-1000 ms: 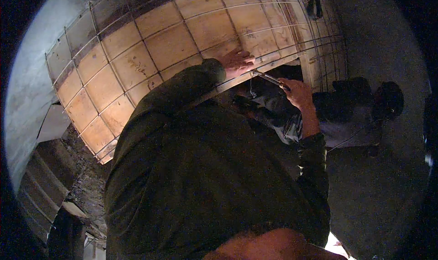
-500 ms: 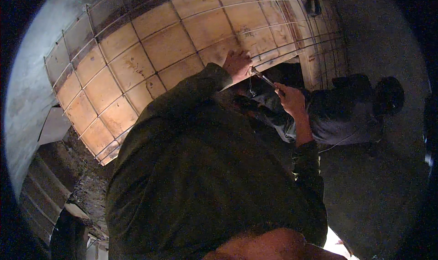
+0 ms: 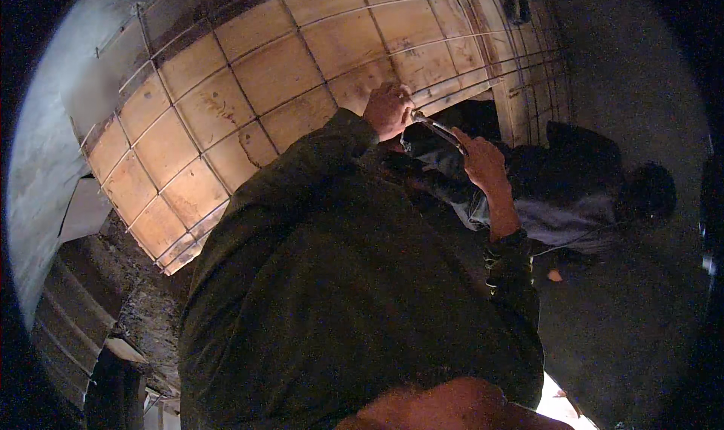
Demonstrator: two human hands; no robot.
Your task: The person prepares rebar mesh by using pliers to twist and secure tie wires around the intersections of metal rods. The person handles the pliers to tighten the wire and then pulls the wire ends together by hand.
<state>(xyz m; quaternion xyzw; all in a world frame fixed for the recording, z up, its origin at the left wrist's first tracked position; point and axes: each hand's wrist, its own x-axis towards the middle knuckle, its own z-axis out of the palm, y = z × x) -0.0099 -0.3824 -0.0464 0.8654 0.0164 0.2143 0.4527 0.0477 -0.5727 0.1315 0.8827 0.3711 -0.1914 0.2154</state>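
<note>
My right hand (image 3: 485, 161) is wrapped round the handles of metal pliers (image 3: 439, 130), which point up and left. Their jaws meet the lower edge of a wire mesh (image 3: 259, 119) of crossing steel rods over wooden panels. Right beside the jaws, my left hand (image 3: 388, 111) is closed at that edge, its fingers bent. What it grips is too small and dark to make out. A thin strand, apparently wire (image 3: 406, 140), dangles just below the jaws.
Close on my right a person in dark clothes (image 3: 581, 177) bends beside a dark opening (image 3: 469, 121) under the panels. An upright wooden board (image 3: 515, 113) borders that opening. Corrugated sheets (image 3: 68, 320) and rough ground (image 3: 151, 309) lie at lower left. A dark object (image 3: 516, 4) hangs at the top.
My left hand and the plier jaws have shifted slightly left. The pliers stay in my right hand. The person on the right has moved a little down, and a small patch of skin now shows below them.
</note>
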